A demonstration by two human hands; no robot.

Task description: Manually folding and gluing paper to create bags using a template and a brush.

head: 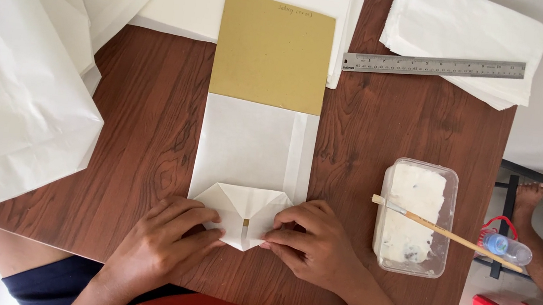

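A white paper bag [253, 147] lies flat on the brown wooden table [153, 103], wrapped around a tan cardboard sheet [274, 49] that sticks out of its far end. The bag's near end is folded into a diamond-shaped flap [246, 215]. My left hand [160, 242] presses the flap's left corner with its fingertips. My right hand [315, 244] pinches the flap's right corner. Both hands rest on the paper near the table's front edge.
A clear plastic tub of white paste [415, 215] with a wooden brush [444, 232] across it stands at the right. A steel ruler [434, 65] lies on stacked white bags [465, 38]. Loose white sheets [10, 86] cover the left. Another person's foot [528, 198] shows beyond the table.
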